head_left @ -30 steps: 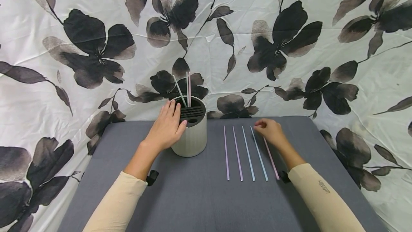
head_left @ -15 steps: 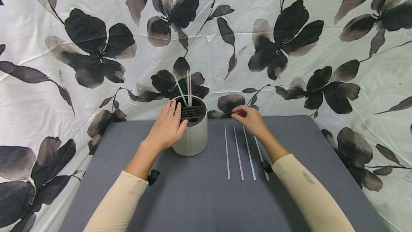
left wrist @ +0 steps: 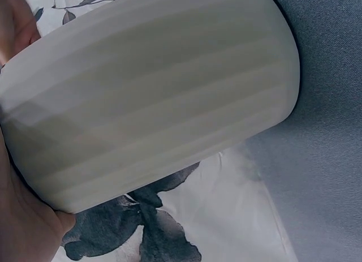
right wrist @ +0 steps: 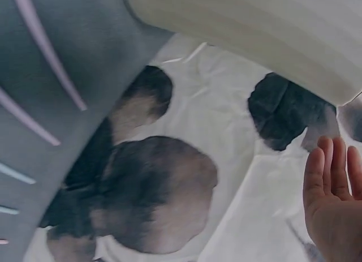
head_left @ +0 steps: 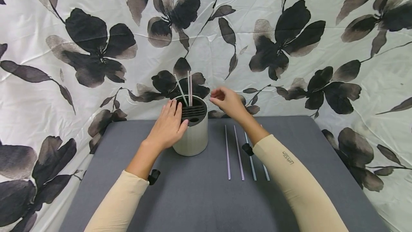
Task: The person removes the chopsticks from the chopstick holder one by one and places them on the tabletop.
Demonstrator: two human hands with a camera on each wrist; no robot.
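Observation:
A cream cylindrical holder with a slotted black top stands at the back of the table. My left hand rests over its left rim, fingers straight and thumb spread along the front edge. Three thin straw-like sticks stand up out of the holder's rear opening. My right hand is raised just right of the rim, with fingertips near the thumb in the head view. In the right wrist view its fingers look fairly straight, with nothing visible in them.
Two purple sticks and two blue sticks lie side by side on the grey table. A pink stick's end shows in the right wrist view. A floral cloth hangs behind the table.
My right hand has moved left and up from the row of sticks to the holder's side. The forearm now covers part of the row. My left hand stays on the holder.

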